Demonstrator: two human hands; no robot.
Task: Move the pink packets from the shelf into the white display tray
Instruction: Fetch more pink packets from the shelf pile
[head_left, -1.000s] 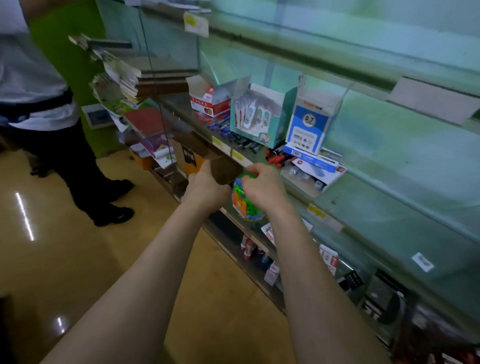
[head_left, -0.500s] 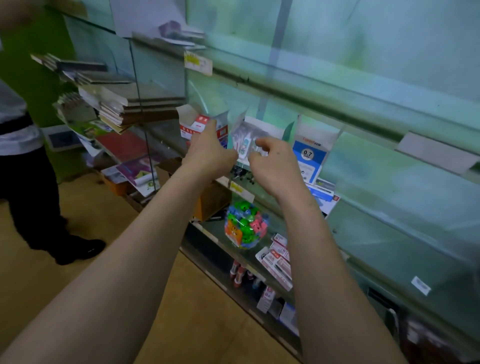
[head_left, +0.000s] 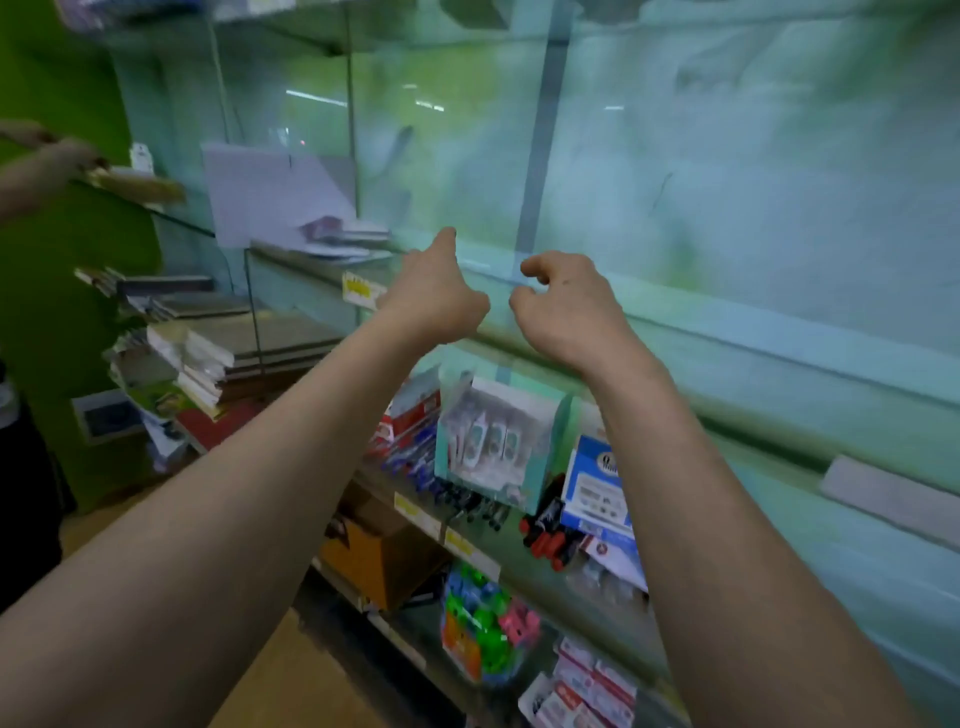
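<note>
1. Head view: the display tray stands near the front edge of the glass shelf. Its packets stand upright with their long axes vertical; their colour is unclear.
2. Above the tray, the left hand holds nothing, with one finger straight and the rest curled. The right hand holds nothing, its fingers loosely hooked.
3. The shelf runs bare toward its right end.
</note>
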